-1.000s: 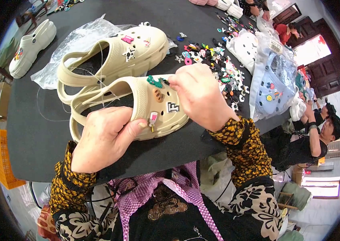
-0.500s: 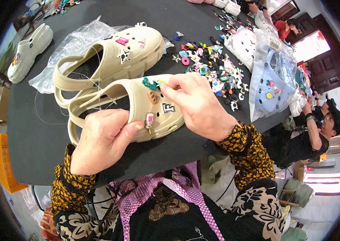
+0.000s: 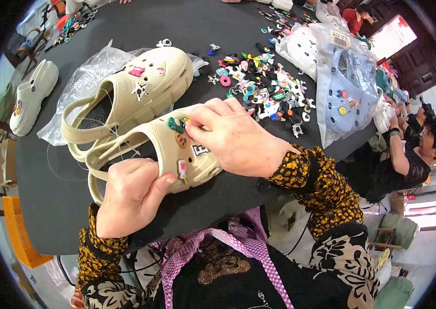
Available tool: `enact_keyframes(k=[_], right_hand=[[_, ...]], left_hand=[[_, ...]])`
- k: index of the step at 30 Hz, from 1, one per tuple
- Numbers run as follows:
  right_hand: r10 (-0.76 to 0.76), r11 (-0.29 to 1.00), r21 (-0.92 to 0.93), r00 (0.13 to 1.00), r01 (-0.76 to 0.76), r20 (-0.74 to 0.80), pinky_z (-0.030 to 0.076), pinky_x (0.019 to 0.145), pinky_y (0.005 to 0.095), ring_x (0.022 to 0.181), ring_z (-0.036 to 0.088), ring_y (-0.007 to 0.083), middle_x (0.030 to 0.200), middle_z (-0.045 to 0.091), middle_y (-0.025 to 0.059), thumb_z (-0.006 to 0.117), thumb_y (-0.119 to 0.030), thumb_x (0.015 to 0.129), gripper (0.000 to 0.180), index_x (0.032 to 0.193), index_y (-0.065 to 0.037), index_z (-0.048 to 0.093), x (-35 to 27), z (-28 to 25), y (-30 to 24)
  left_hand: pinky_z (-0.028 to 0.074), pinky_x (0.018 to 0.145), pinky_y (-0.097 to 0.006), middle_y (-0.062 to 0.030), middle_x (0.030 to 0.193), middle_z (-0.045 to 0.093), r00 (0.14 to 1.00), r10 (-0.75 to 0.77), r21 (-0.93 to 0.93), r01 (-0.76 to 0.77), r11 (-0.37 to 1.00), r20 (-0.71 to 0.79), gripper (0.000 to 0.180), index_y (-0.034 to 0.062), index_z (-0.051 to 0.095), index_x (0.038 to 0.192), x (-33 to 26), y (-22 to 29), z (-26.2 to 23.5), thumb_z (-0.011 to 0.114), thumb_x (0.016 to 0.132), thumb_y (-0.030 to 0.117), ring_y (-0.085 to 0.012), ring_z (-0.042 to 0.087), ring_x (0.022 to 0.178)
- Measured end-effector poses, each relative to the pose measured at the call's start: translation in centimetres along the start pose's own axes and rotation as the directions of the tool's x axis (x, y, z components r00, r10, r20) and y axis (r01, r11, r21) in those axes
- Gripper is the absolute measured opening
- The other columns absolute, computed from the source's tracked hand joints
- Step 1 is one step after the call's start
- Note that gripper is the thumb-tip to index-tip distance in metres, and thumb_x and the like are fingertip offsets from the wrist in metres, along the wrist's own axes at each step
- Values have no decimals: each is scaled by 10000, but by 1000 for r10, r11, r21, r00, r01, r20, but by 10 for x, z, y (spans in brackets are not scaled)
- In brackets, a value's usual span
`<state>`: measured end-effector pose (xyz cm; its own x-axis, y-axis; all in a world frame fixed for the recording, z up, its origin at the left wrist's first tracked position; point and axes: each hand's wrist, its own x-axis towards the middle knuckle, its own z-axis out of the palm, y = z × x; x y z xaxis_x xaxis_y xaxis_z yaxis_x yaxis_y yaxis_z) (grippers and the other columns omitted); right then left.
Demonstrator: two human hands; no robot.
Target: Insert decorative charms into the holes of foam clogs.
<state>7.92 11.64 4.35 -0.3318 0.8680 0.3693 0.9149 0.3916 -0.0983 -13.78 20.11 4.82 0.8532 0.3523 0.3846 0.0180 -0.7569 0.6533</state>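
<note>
The beige clog (image 3: 176, 154) was gripped by the left hand (image 3: 130, 198) while a small charm (image 3: 186, 121) was pinched by the right hand (image 3: 233, 136), and the charm could have slipped if pressed off-centre.

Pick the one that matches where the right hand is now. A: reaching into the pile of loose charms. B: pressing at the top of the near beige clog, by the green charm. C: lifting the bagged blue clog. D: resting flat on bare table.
B: the right hand has its fingertips on the near beige clog beside the green charm, while the left hand grips that clog's near side.
</note>
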Motion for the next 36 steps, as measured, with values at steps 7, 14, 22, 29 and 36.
enact_keyframes(k=[7, 14, 22, 29, 36], right_hand=[[-23, 999, -45, 999, 24, 31, 381, 823, 364, 1002, 500, 234, 1107, 554, 74, 526, -127, 799, 227, 967, -4, 615, 2, 8, 2], [18, 999, -51, 997, -14, 73, 387, 826, 363, 994, 515, 240, 1151, 565, 81, 547, -113, 778, 217, 954, -3, 609, 2, 9, 0], [57, 940, 341, 997, -35, -56, 402, 916, 380, 1027, 522, 305, 1065, 553, 131, 466, 103, 752, 395, 1110, 3, 596, -6, -13, 23], [230, 868, 471, 968, -158, -100, 432, 918, 335, 1017, 552, 263, 1073, 611, 116, 430, 141, 727, 363, 1020, -13, 578, -7, -19, 18], [16, 987, 159, 987, 10, -161, 407, 835, 375, 936, 548, 242, 867, 584, 70, 589, 11, 700, 171, 844, -82, 589, -7, -15, 7]], left_hand=[[382, 495, -400, -125, 571, 491, 1000, 10, 9, -10, 1000, 18, 214, 6, 492, 670, 1, 0, 1, 640, 811, 69, -321, 507, 518], [357, 479, -378, -128, 539, 440, 998, -66, -5, 66, 998, -6, 291, -6, 463, 625, 0, 2, 5, 626, 843, 96, -294, 458, 482], [378, 498, -329, -135, 565, 487, 944, -330, -120, 326, 938, -15, 266, -55, 568, 753, -2, 7, -2, 582, 904, 163, -172, 443, 504], [426, 560, -325, -134, 615, 535, 952, -305, -219, 303, 927, 25, 238, -38, 617, 876, -6, 2, -3, 561, 928, 188, -190, 493, 556], [418, 540, -345, -152, 610, 523, 950, -310, -165, 311, 936, 32, 241, -36, 602, 821, -4, 5, -5, 568, 917, 183, -254, 481, 537]])
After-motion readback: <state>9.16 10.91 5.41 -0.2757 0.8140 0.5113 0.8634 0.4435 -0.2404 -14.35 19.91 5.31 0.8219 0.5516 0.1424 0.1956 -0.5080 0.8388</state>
